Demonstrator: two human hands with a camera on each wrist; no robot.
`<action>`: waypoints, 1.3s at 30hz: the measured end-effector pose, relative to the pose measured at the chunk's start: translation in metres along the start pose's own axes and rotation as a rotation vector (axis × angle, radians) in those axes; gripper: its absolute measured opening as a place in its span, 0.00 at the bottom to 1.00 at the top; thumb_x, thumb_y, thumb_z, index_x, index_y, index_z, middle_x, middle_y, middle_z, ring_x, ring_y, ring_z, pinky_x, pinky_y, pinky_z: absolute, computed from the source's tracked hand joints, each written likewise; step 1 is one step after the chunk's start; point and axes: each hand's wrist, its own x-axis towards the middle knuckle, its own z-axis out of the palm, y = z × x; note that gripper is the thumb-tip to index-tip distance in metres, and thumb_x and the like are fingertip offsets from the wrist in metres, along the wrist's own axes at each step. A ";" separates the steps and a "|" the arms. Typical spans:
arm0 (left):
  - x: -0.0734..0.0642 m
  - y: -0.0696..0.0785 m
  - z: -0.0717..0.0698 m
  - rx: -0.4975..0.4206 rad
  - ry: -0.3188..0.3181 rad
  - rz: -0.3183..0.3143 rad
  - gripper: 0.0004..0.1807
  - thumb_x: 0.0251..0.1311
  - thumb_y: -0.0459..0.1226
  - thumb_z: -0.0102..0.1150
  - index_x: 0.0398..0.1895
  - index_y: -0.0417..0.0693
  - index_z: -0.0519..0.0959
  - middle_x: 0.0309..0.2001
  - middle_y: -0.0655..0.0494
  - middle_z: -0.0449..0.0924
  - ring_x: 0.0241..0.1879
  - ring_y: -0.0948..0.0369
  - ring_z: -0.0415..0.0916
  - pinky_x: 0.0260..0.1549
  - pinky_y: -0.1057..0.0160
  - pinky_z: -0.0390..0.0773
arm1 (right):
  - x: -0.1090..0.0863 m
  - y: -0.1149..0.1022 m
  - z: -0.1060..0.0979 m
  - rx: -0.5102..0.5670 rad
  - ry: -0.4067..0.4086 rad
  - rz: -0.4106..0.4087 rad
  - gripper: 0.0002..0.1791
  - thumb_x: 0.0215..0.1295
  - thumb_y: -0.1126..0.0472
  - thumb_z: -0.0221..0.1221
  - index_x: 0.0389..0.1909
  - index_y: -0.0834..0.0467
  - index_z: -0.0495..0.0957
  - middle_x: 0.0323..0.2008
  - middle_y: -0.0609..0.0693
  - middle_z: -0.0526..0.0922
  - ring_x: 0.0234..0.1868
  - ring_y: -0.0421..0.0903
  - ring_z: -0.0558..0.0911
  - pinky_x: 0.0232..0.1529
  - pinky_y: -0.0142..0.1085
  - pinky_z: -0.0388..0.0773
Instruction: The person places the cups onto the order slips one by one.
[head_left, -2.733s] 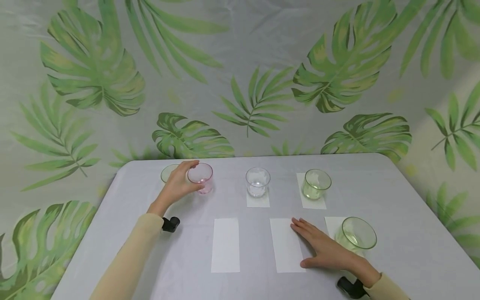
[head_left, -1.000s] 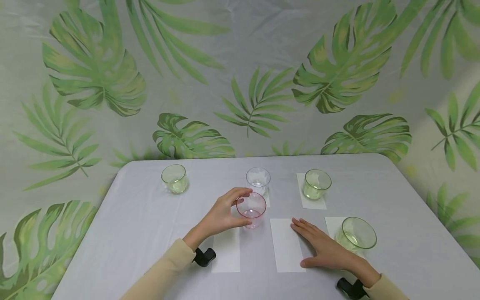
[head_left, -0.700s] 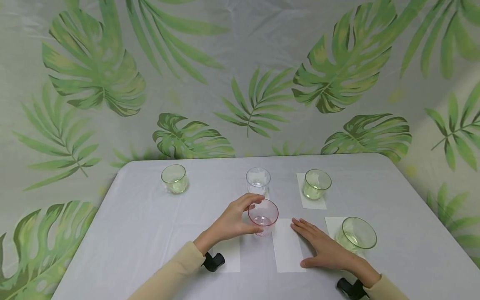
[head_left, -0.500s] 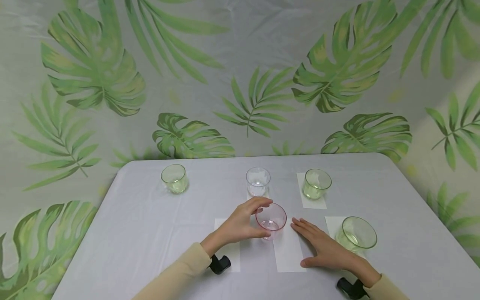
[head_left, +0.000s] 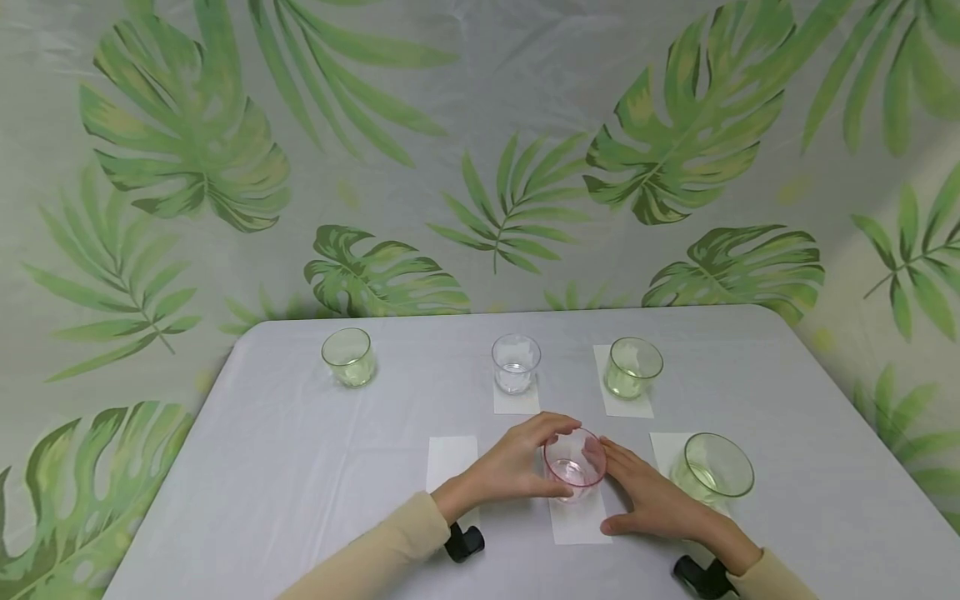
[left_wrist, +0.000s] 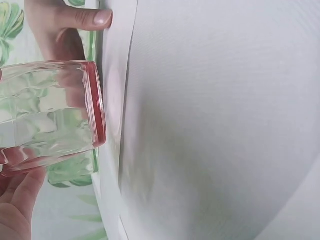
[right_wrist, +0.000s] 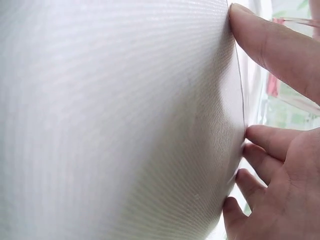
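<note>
My left hand (head_left: 510, 465) grips a pink-tinted glass (head_left: 573, 473) by its sides, thumb nearer me and fingers at the far side. In the left wrist view the thick red base of the glass (left_wrist: 96, 105) hangs close over a white paper strip (left_wrist: 117, 75), a narrow gap between them. My right hand (head_left: 651, 496) lies with extended fingers along the right edge of that strip. The right wrist view shows its fingertips (right_wrist: 254, 132) down on the cloth at the paper's edge. It holds nothing, and the glass stands beside its fingers.
A large green glass (head_left: 716, 468) is just right of my right hand, on paper. Behind are a clear glass (head_left: 516, 367) and a green glass (head_left: 633, 371), both on strips. Another green glass (head_left: 350, 360) stands back left. A bare strip (head_left: 452, 458) lies left.
My left hand has carried the pink glass from the back left, beside the green glass, rightward and nearer to the strip by my right hand. The right hand has stayed put.
</note>
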 end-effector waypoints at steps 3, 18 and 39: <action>0.001 0.000 0.004 0.008 -0.008 0.018 0.41 0.43 0.35 0.77 0.63 0.37 0.67 0.60 0.48 0.70 0.57 0.57 0.70 0.54 0.71 0.70 | 0.000 0.000 0.000 0.011 0.002 -0.007 0.56 0.49 0.39 0.68 0.71 0.66 0.55 0.70 0.65 0.56 0.69 0.64 0.54 0.62 0.62 0.57; 0.000 0.001 0.009 0.078 -0.034 0.044 0.43 0.43 0.35 0.77 0.63 0.36 0.66 0.59 0.47 0.69 0.59 0.60 0.67 0.57 0.72 0.67 | 0.001 0.001 0.001 0.002 0.004 -0.031 0.54 0.49 0.40 0.68 0.72 0.61 0.55 0.69 0.64 0.57 0.69 0.64 0.54 0.61 0.64 0.56; -0.017 -0.001 -0.024 0.091 -0.006 -0.064 0.45 0.47 0.41 0.75 0.68 0.40 0.62 0.64 0.52 0.65 0.63 0.60 0.64 0.61 0.66 0.65 | -0.001 -0.007 -0.004 0.086 0.116 -0.014 0.52 0.49 0.45 0.71 0.71 0.59 0.57 0.69 0.57 0.60 0.69 0.60 0.58 0.67 0.42 0.56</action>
